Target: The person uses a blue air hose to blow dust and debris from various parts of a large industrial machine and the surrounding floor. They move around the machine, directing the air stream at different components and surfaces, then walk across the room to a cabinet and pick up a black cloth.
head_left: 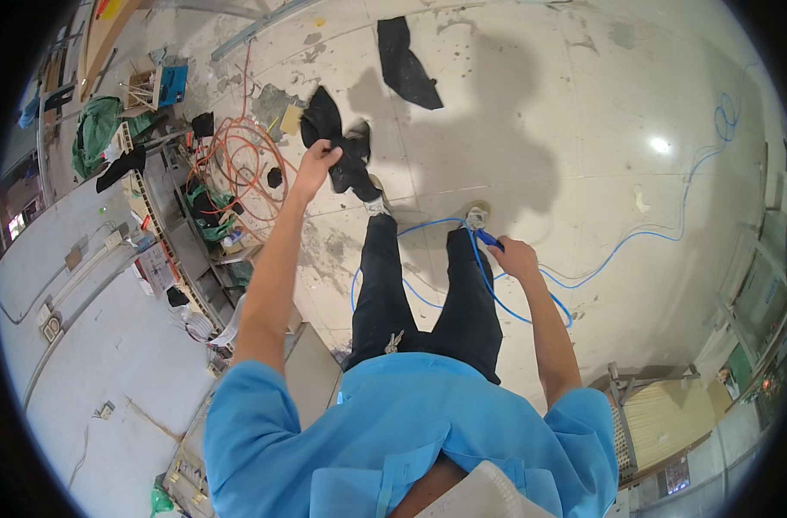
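My left hand [314,166] is out in front to the left, its fingers closed on a crumpled black cloth piece [324,121] that hangs near my left shoe. My right hand [516,257] is wrapped round a small blue tool [490,239], which looks like an air gun, beside my right shoe. A thin blue hose [618,250] loops round my legs and trails off across the floor to the right. Farther ahead, another black cloth piece [406,65] lies flat on the floor, apart from both hands.
An orange hose [238,160] lies coiled on the floor to the left, near a green bag [96,134] and a blue box [173,85]. A cluttered shelf [165,224] runs along the left. At the lower right stands a wooden-framed yellowish panel [670,419].
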`<state>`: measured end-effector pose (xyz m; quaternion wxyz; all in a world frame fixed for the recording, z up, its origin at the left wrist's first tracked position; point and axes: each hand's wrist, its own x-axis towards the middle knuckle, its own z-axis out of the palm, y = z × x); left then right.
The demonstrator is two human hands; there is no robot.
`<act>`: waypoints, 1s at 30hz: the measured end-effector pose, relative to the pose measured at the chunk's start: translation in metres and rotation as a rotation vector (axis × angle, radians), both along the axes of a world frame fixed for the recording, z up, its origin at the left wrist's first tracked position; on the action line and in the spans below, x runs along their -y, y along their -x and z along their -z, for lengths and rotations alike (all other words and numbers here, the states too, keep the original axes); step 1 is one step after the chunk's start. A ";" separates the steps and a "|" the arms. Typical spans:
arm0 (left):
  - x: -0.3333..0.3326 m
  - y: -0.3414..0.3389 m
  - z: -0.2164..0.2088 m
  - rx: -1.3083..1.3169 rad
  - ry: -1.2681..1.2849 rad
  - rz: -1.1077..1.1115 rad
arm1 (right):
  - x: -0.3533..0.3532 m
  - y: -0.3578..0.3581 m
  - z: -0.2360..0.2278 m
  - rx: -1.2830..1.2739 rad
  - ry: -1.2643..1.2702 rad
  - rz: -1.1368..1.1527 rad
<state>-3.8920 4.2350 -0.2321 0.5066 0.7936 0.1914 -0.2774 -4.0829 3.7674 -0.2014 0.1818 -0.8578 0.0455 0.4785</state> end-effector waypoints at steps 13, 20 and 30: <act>-0.038 -0.065 0.237 0.022 -0.105 -0.250 | -0.116 0.046 0.123 -0.232 0.009 0.330; 0.062 -0.142 0.367 0.542 -0.401 0.228 | -0.131 0.039 0.186 -0.253 -0.020 0.251; 0.101 -0.049 0.446 0.193 -0.364 0.611 | -0.120 0.063 0.240 0.038 0.217 0.349</act>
